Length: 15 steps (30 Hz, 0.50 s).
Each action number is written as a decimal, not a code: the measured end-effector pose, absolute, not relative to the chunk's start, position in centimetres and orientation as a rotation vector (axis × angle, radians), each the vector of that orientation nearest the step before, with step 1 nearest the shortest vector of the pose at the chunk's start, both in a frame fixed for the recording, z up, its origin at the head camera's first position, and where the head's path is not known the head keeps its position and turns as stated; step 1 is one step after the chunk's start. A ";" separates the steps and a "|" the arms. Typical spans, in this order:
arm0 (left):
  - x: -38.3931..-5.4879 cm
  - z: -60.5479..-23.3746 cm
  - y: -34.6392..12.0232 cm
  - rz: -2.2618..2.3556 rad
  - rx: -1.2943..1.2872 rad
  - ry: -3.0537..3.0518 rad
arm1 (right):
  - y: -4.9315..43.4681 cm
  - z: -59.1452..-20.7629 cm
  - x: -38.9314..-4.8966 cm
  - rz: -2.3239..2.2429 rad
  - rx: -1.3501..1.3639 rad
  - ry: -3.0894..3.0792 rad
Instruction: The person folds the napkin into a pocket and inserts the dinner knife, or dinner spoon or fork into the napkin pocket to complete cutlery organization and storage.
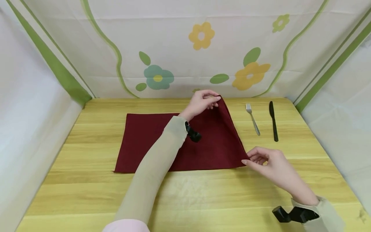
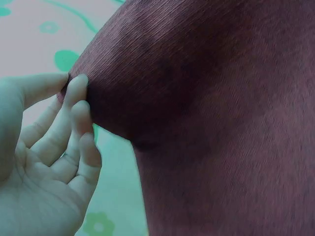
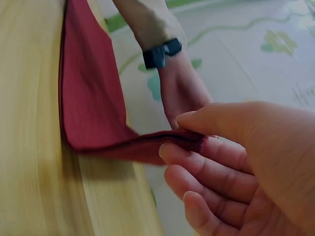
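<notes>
A dark red cloth napkin (image 1: 140, 138) lies as a wide rectangle on the wooden table, its right end lifted. My left hand (image 1: 200, 103) reaches across it and pinches the far right corner between thumb and fingers, raised off the table. In the left wrist view the napkin (image 2: 221, 123) bulges and slopes away from those fingertips. At the near right corner, my right hand (image 1: 269, 164) pinches the edge. The right wrist view shows layered edges of the napkin (image 3: 93, 93) running into that pinch, with the right end bent up from the tabletop.
Right of the napkin, a fork (image 1: 253, 119) with a grey handle and a black knife (image 1: 273, 121) lie side by side. The wooden table (image 1: 87, 193) meets a white flowered curtain (image 1: 179, 38) at the back. White cloth walls flank both sides.
</notes>
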<state>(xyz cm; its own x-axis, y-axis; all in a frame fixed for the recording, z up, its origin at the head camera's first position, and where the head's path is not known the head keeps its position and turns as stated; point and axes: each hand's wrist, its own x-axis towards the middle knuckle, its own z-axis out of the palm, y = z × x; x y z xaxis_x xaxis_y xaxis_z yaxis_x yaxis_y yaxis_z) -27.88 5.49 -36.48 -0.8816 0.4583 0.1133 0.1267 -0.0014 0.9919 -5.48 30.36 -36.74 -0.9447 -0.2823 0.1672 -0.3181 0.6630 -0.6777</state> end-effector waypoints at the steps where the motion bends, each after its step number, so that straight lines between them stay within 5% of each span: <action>1: -27.9 -36.5 5.1 1.980 0.606 2.012 | 30.0 -36.6 -5.6 1.169 0.534 -2.803; 15: -27.8 -37.4 0.3 1.988 0.490 1.929 | 24.1 -38.1 -7.6 1.379 0.930 -2.669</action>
<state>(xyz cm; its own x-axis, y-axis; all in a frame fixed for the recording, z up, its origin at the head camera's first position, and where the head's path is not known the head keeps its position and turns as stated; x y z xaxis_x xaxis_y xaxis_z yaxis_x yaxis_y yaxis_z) -27.77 0.32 -37.40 -0.8876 0.4603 0.0183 0.0045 -0.0310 0.9995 -7.59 24.13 -38.10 -0.8252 -0.5035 0.2562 -0.5003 0.4408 -0.7453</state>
